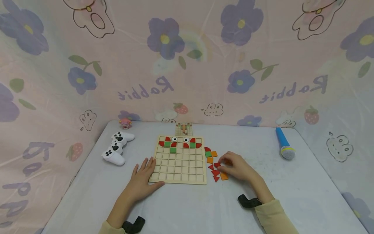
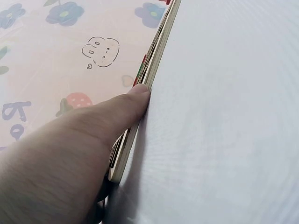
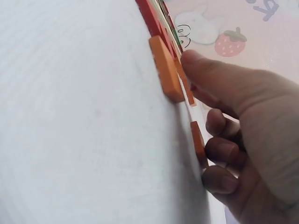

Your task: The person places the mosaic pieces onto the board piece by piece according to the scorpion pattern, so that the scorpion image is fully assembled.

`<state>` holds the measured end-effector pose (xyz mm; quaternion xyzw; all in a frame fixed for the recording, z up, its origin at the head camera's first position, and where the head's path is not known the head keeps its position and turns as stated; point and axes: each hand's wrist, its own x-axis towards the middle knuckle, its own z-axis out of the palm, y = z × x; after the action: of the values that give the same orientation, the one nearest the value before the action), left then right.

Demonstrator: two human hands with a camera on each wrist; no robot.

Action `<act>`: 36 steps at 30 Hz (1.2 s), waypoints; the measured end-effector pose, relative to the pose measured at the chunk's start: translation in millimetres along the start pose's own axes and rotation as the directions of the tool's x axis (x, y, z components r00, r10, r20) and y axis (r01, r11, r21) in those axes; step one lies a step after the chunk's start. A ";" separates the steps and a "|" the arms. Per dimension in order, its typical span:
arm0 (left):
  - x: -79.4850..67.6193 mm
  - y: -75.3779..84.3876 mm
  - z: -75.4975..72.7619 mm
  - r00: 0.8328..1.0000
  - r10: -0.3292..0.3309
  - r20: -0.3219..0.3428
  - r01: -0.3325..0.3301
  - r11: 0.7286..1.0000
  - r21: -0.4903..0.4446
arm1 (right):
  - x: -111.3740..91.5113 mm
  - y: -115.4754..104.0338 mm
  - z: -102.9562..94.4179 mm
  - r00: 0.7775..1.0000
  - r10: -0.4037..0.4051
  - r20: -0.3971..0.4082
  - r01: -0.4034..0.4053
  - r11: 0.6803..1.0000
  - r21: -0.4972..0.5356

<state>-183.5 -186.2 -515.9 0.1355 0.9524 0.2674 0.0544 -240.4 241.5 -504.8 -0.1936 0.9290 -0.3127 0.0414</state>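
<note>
A square wooden grid board lies flat with red, green and eye-printed white pieces in its upper rows. My left hand rests at its left near corner, fingers spread along the left side. In the left wrist view, the thumb presses the board's edge. To the right of the board, my right hand pinches a red piece between thumb and index finger, low over loose red triangles. An orange piece lies below that hand; in the right wrist view, an orange piece stands out near the thumb.
Behind the board is a small pattern card. A white game controller and a pink figurine sit at the left. A blue toy microphone lies at the right. Loose green and orange tiles lie beside the board.
</note>
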 end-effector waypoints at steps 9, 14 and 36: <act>2.0 -3.4 2.5 1.000 -0.010 0.018 0.010 1.000 0.009 | 5.7 -11.6 -1.9 0.999 0.043 -0.014 -0.043 0.998 0.041; 2.3 -3.9 2.5 1.000 -0.014 0.020 0.014 1.000 0.009 | 18.0 -27.0 2.1 0.998 0.041 -0.042 -0.038 0.996 0.076; 1.8 -0.9 1.5 1.000 -0.007 0.011 0.007 1.000 0.006 | 91.1 -113.2 81.9 0.996 -0.020 -0.086 0.038 0.975 0.218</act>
<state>-185.2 -185.7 -517.7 0.1338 0.9534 0.2635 0.0602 -270.3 77.5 -498.8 -0.1882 0.8866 -0.4220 0.0190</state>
